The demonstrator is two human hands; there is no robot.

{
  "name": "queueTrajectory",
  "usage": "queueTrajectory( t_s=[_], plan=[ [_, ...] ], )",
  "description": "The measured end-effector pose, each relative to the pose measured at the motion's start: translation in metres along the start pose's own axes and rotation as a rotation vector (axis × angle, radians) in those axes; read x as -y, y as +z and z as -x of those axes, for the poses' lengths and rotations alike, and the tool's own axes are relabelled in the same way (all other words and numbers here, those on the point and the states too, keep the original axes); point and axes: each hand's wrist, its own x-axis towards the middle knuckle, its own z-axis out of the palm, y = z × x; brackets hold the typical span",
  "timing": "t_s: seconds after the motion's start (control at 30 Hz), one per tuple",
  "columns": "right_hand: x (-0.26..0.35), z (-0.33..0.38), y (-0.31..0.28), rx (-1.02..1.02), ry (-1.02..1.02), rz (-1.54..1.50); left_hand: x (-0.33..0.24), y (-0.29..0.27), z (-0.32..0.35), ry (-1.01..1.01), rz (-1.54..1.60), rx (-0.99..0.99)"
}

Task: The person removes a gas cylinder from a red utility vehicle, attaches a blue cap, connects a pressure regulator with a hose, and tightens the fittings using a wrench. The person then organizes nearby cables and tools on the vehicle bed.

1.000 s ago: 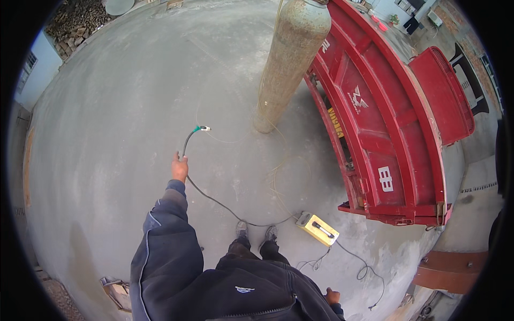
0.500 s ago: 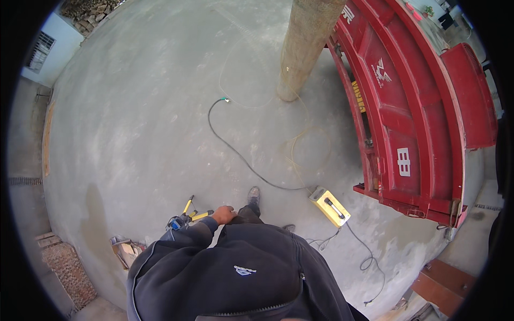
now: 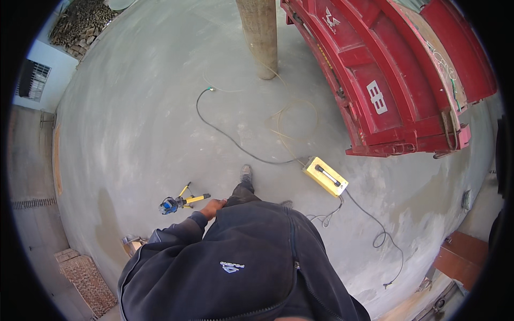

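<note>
My left hand (image 3: 212,208) hangs beside my dark trouser leg, its fingertips at or against the thigh. Its fingers are partly hidden, and I see nothing held in it. My right hand is out of view. Left of my left hand, on the concrete, stands a blue and black device (image 3: 170,205) with yellow legs or bars. Ahead to the right sits a yellow box-shaped machine (image 3: 325,176) with a black and white handle on top. A dark hose (image 3: 230,138) runs from it to a green-tipped end on the floor.
A round concrete pillar (image 3: 258,43) rises ahead. The red truck bed (image 3: 385,91) fills the right side. A pale coiled line (image 3: 300,136) and a black cable (image 3: 369,216) lie on the floor. A brown board (image 3: 460,261) is at lower right; stacked wood (image 3: 83,24) is far left.
My view has shifted, bringing the truck and pillar further left and up. My left hand stays near my thigh. The blue and black device now shows clear of my sleeve.
</note>
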Motion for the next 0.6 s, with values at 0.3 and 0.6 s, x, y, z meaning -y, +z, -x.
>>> queueTrajectory(
  t_s=[0.3,0.6],
  plan=[
    [-0.146,0.032,-0.020,-0.127,-0.067,0.252,-0.103,0.015,-0.068,0.355,-0.532,-0.006],
    [-0.201,0.075,0.033,-0.268,-0.117,0.491,-0.388,0.043,-0.109,0.672,-0.572,0.151]
  ],
)
